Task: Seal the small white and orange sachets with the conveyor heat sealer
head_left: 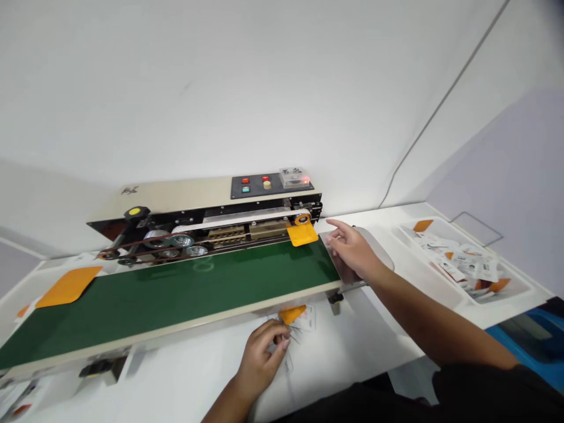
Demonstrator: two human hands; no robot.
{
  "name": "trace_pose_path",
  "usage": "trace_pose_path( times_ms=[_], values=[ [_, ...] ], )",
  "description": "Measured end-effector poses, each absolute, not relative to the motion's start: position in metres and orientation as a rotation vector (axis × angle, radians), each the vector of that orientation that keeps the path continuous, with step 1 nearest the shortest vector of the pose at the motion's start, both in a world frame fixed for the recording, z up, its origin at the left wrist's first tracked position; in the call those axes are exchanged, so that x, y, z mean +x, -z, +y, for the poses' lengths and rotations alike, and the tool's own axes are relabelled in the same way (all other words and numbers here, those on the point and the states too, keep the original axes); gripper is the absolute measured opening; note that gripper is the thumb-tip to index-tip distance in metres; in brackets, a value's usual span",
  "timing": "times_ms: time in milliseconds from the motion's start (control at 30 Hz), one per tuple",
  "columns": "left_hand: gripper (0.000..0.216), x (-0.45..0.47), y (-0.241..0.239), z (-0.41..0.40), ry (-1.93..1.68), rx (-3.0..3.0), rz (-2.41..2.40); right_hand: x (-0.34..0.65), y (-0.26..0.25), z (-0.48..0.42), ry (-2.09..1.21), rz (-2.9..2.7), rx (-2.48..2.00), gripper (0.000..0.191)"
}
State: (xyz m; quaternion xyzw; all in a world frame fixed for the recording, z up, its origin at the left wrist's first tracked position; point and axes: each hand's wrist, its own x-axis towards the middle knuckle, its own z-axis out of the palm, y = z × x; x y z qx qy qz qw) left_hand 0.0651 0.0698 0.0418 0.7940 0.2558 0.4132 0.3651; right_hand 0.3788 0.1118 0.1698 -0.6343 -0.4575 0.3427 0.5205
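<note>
Right hand (pixel 352 252) unclasped beside the intake end of the machine (pixel 189 200), index finger stretched toward the rollers, other fingers loosely bent, nothing seen in its grasp; it is over the metal plate (pixel 346 267), near the orange pouch (pixel 304 236) but apart from it. Left hand (pixel 264 355) low in front of the belt, fingers curled next to the small packets (pixel 304 318); whether I am pinching one of them or only touching, I cannot tell. Position of work: the orange pouch hangs with its upper edge at the white band by the intake wheel, its body out over the right end of the green belt (pixel 202 299). Second pouch (pixel 70 286) lies flat on the belt's left end, well past the rollers. Judgement on progress: I take the second pouch to be through the machine and the one at the wheel to be only at the start of its run; neither seam can be inspected from this view. Remaining, as far as I can judge: the packets by my left hand and the heap (pixel 469 258) of white and orange ones in the tray (pixel 522 288) to my right. Status of that heap uncertain, count not possible. Red light glowing at the clear box (pixel 294 177) on the control panel (pixel 255 187).
</note>
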Motion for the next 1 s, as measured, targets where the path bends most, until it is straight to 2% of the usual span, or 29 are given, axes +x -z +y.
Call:
trace_pose_path(
  times_ms=[67, 167, 267, 333, 567, 833, 1000],
  values=[
    [0.020, 0.064, -0.041, 0.069, -1.099, 2.037, 0.661, 0.372, -0.166, 0.089, -0.673, -1.264, -1.524, 0.042],
    [0.023, 0.060, -0.039, 0.069, -1.182, 1.995, 0.725, 0.350, -0.157, 0.054, -0.721, -1.736, -1.399, 0.031],
    [0.027, 0.056, -0.037, 0.070, -1.250, 1.898, 0.817, 0.318, -0.138, 0.034, -0.786, -2.349, -1.047, 0.032],
    [0.029, 0.055, -0.038, 0.070, -1.289, 1.824, 0.851, 0.298, -0.117, 0.034, -0.764, -2.575, -0.832, 0.040],
    [0.038, 0.054, -0.044, 0.069, -1.320, 1.749, 0.913, 0.260, -0.041, 0.053, -0.653, -2.711, -0.596, 0.055],
    [0.037, 0.053, -0.042, 0.070, -1.289, 1.796, 0.861, 0.259, -0.032, 0.047, -0.652, -2.782, -0.747, 0.047],
    [0.032, 0.052, -0.040, 0.070, -1.271, 1.833, 0.789, 0.258, -0.017, 0.037, -0.567, -2.718, -0.744, 0.055]
  ],
)
